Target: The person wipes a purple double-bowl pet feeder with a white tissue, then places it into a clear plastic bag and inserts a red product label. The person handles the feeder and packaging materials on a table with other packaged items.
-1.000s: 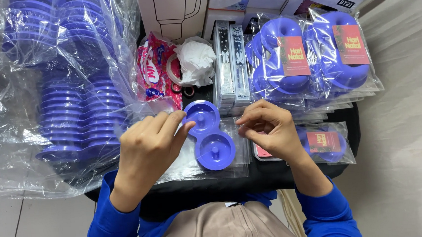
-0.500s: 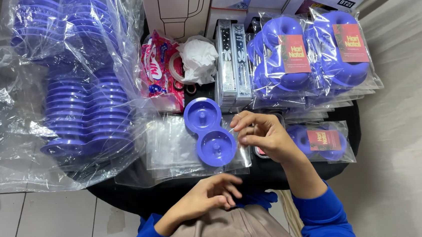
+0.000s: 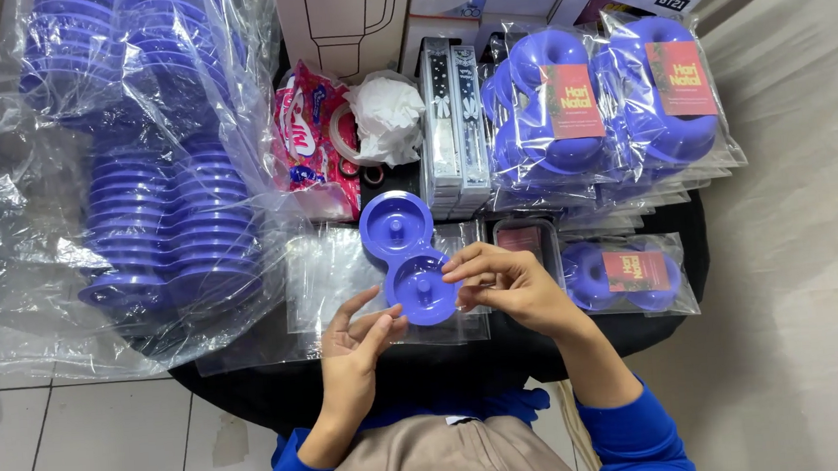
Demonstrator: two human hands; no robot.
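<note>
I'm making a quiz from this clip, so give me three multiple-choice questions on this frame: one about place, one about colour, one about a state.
1. Where is the big clear bag of stacked discs?
A. Camera-left of the hands
B. Camera-right of them
C. On the floor

2. What colour is the double-round piece being handled?
A. Red
B. Blue-violet
C. Green

3. What state is that piece in?
A. Sealed in a labelled bag
B. Unbagged
C. Broken in two

Answers: 1 A, it fills the table's left side. 2 B, same hue as the discs. 3 B, the left hand and right hand touch it bare.
</note>
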